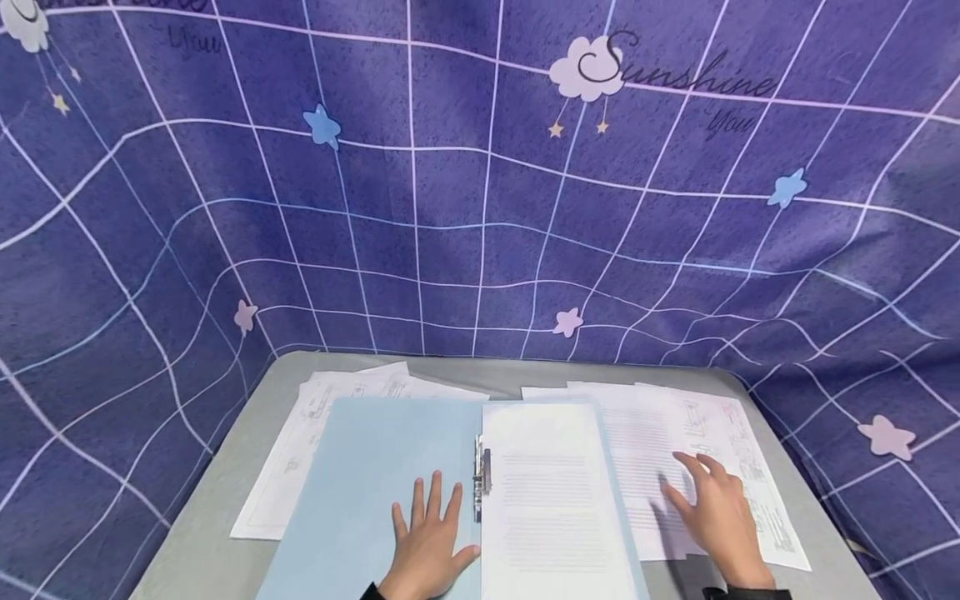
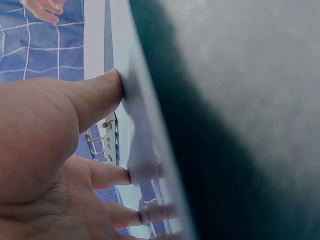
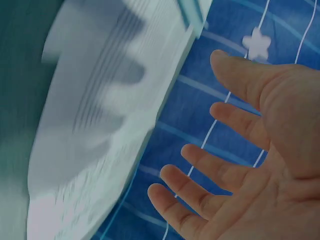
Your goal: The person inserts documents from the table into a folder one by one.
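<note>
A light blue folder lies opened flat, its metal clip along the spine. White printed sheets rest on the folder's right side. My left hand is spread on the blue left cover, fingers straight; in the left wrist view its thumb and fingertips touch the smooth cover surface. Over the loose papers right of the folder hovers my right hand, casting a shadow on them. The right wrist view shows that hand with fingers apart, holding nothing, a gap between it and the sheets.
More loose printed papers stick out from under the folder's left side. All of it lies on a grey table. Purple fabric with a grid and stars hangs behind and along both sides.
</note>
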`<state>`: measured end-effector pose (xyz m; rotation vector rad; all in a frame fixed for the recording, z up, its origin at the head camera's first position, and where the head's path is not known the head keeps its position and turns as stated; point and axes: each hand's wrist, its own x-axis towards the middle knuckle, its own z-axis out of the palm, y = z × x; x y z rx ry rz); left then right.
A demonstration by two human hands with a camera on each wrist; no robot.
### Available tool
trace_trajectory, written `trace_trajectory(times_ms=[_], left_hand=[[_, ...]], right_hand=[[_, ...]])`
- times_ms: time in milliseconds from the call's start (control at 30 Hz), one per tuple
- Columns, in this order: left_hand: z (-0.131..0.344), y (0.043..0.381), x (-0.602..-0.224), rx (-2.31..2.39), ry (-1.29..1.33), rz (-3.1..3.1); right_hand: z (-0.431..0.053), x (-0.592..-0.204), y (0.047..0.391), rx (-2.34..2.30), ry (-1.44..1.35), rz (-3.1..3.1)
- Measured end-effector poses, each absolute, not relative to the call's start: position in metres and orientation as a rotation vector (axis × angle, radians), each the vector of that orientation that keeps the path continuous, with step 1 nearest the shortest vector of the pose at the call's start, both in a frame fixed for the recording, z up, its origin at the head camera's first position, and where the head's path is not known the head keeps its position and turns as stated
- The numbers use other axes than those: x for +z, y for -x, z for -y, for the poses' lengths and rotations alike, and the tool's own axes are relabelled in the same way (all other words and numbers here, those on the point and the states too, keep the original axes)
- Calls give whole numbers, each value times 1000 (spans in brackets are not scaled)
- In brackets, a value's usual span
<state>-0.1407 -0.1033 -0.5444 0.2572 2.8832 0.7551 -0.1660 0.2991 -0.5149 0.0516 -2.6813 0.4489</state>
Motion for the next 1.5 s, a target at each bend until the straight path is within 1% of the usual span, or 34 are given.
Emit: trace_trajectory(times_ms=[167, 333, 433, 600, 767, 1000, 1100, 1333, 1500], left_hand=[[111, 136, -549, 771, -242, -2874], [110, 138, -548, 754, -235, -2873], [110, 139, -548, 738, -236, -2869], [112, 135, -552, 729, -237, -2855], [111, 136, -553, 742, -241, -2855], [108, 140, -550, 764, -242, -2867], [108, 141, -550, 762, -239, -2866], [107, 142, -553, 754, -254, -2869], [106, 142, -552, 766, -251, -2865]], right_hand=[[-327, -519, 164, 432, -3, 2653], [-362, -520, 165, 370, -48, 2546], [-378, -517, 157, 381, 36, 2602], [-396, -511, 142, 422, 264, 2785], [-408, -507, 139, 422, 314, 2822], [-419, -506, 146, 429, 316, 2812], [-422, -508, 151, 457, 373, 2870], [-427, -516, 163, 543, 608, 3025], [-428, -527, 166, 527, 610, 3066]])
